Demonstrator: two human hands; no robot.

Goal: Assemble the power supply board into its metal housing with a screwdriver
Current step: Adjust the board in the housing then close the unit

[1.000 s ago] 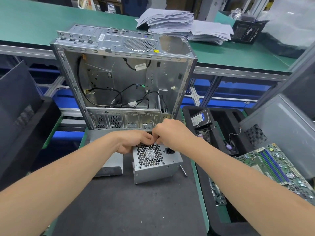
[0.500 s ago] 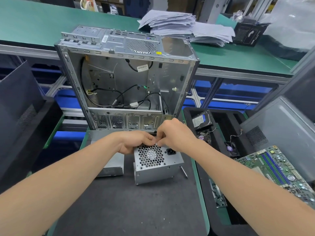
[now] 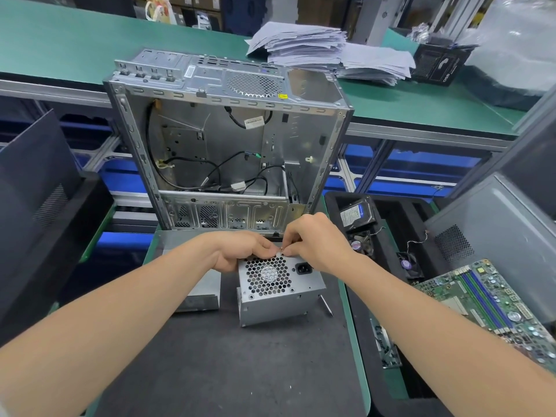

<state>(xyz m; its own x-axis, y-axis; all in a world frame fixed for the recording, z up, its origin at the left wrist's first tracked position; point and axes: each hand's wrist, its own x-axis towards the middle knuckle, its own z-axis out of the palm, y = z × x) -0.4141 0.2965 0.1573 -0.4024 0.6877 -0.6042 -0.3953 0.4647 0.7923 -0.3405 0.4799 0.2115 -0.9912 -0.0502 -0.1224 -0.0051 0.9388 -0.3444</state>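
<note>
Both hands meet at the top rear edge of the power supply (image 3: 278,291) and hide what lies there. The right hand (image 3: 316,243) has thumb and forefinger pressed together on a small part (image 3: 281,250), too tiny to name. The left hand (image 3: 240,251) has its fingers curled, the tips bunched at the same spot; what they grip cannot be told. A thin metal rod (image 3: 326,305) pokes out at the supply's four o'clock corner, the rest hidden behind it. The left forearm covers part of a second metal box (image 3: 201,296) at nine o'clock.

The power supply is a bare grey metal box standing on the dark mat (image 3: 210,371) at the centre; its near face has a honeycomb fan grille and a black mains socket.

At twelve o'clock the open computer case (image 3: 301,139) stands upright with loose black cables (image 3: 210,173) inside. At two o'clock a black tray (image 3: 397,206) holds a hard drive (image 3: 356,213) and two small fans (image 3: 406,263). A green circuit board (image 3: 487,299) at three o'clock is partly behind the right forearm.
</note>
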